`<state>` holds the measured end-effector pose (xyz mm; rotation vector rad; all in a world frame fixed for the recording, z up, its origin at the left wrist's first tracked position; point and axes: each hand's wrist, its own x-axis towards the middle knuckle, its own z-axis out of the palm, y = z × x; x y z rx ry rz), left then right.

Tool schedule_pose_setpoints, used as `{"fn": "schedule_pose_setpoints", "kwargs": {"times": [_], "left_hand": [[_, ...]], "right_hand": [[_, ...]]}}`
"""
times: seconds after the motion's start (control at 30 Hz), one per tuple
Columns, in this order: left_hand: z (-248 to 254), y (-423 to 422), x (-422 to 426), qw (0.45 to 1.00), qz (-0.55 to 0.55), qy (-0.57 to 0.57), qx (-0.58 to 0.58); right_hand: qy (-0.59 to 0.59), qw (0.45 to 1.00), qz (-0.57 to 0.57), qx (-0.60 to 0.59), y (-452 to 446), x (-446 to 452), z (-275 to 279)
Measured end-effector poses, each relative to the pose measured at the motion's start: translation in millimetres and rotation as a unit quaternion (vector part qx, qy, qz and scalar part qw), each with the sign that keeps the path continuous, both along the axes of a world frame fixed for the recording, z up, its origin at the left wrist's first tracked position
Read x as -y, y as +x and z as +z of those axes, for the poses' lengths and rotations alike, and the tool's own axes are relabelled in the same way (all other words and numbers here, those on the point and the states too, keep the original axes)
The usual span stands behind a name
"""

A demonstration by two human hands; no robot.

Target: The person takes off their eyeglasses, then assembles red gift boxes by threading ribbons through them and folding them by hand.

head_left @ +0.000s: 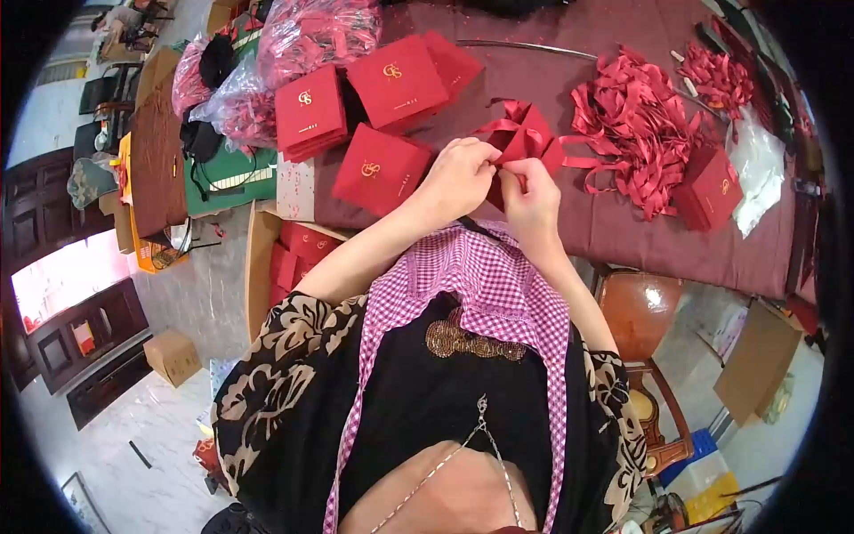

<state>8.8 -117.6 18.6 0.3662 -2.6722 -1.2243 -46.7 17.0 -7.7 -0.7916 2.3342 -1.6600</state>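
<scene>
A red gift bag or box [536, 125] with glossy red ribbon on it sits at the table's near side, right at my fingertips. My left hand [463, 173] has its fingers pinched on the red ribbon [504, 127] at the near edge of this piece. Close beside it, my right hand [531, 191] is closed too, thumb and forefinger pressed together on the ribbon. The exact fold between the fingertips is hidden. Just left of my left hand lies a flat red bag [378, 169] with gold lettering.
Stacks of red bags [310, 111] stand at the left, near plastic sacks [320, 40] of red pieces. A heap of red ribbons [636, 133] and an upright red box [707, 189] lie right on the dark red cloth [551, 80]. Below left is an open carton [258, 258].
</scene>
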Motion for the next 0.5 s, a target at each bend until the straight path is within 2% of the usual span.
{"fn": "schedule_pose_setpoints", "kwargs": {"times": [0.03, 0.2, 0.27, 0.37, 0.43, 0.5], "left_hand": [[1.1, 0.0, 2.7, 0.999, 0.008, 0.052, 0.009], [15.1, -5.1, 16.7, 0.974, 0.030, 0.210, 0.077], [20.3, -5.3, 22.3, 0.972, 0.021, 0.218, 0.085], [17.5, -5.7, 26.3, 0.963, 0.006, 0.253, 0.097], [18.5, -5.9, 26.1, 0.959, 0.006, 0.268, 0.094], [19.0, -5.7, 25.9, 0.957, 0.002, 0.272, 0.097]], "right_hand": [[0.003, 0.994, -0.007, 0.109, -0.9, -3.0, 7.4], [-0.010, 0.998, -0.010, 0.066, -2.5, -6.2, 21.0], [-0.010, 0.998, -0.019, 0.056, -3.7, -8.5, 21.5], [0.036, 0.999, -0.002, 0.018, -8.0, -10.7, 19.6], [0.031, 0.992, 0.010, -0.119, -10.7, -8.0, 18.5], [0.029, 0.990, 0.008, -0.137, -9.8, -5.2, 19.4]]}}
